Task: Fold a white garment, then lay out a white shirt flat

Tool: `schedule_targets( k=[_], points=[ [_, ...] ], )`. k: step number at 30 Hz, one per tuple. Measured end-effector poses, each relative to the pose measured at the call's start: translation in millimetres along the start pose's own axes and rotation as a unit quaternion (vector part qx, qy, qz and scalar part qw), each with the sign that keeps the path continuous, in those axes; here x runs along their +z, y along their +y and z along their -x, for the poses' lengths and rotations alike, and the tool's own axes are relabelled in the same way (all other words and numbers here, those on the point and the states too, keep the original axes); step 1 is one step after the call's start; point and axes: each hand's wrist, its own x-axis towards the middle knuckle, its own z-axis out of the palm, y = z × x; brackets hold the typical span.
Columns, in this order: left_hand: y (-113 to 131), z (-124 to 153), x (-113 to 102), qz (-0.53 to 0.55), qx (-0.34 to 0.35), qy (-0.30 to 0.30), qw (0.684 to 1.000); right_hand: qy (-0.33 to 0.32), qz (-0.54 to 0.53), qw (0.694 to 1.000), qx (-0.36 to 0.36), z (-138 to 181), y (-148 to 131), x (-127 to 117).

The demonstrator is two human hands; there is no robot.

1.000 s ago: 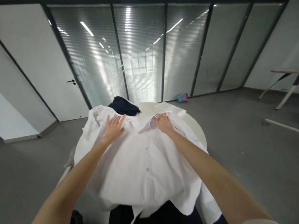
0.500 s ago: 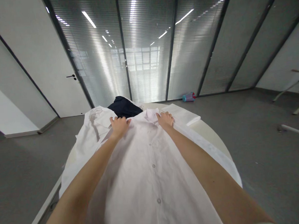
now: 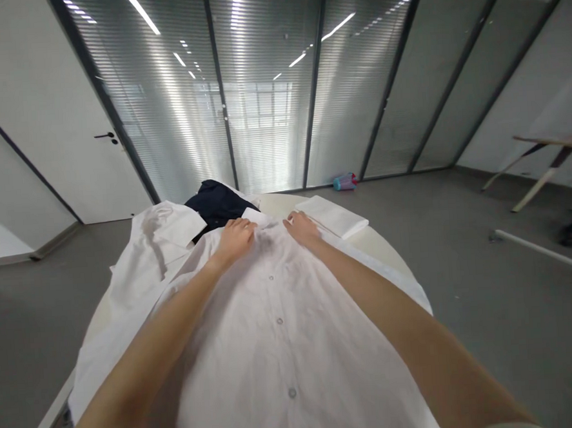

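A white button-up shirt [image 3: 297, 323] lies front side up on a round table [image 3: 387, 246], its collar end away from me and its buttons running toward me. At the left of the collar, my left hand [image 3: 238, 237] is closed on the shirt, fingers curled over the cloth. Opposite it, my right hand [image 3: 302, 229] grips the shirt at the right of the collar. The collar area between them is bunched and partly covered by my fingers. Both sleeves spread out to the sides beneath my forearms.
A crumpled white garment [image 3: 159, 241] lies at the table's left, beside a dark navy garment [image 3: 220, 204]. A folded white cloth [image 3: 334, 215] rests at the far right. Beyond are a blue and pink object [image 3: 345, 182] on the floor, a glass partition and a door [image 3: 89, 161].
My hands have come closer together at the collar, and the collar's raised part is now folded down or covered. My view has turned slightly right.
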Motion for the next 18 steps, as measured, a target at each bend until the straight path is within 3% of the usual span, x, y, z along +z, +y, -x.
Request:
schedule_targets(
  k=[3, 6, 10, 14, 18],
  points=[
    [27, -17, 7, 0.053, 0.049, -0.068, 0.995, 0.002, -0.026, 0.999, -0.042, 20, 27, -39],
    [47, -26, 21, 0.073, 0.046, -0.089, 0.992, 0.023, -0.066, 0.996, -0.051, 52, 83, -82],
    [54, -26, 43, 0.091, 0.001, -0.106, 0.99, 0.035, -0.083, 0.995, 0.05, 104, 178, -122],
    [53, -24, 55, 0.097, -0.021, -0.134, 0.986, -0.018, -0.226, 0.955, 0.191, 156, 239, -127],
    [53, -23, 55, 0.09, -0.022, -0.143, 0.985, -0.036, -0.3, 0.923, 0.238, 189, 251, -112]
  ],
)
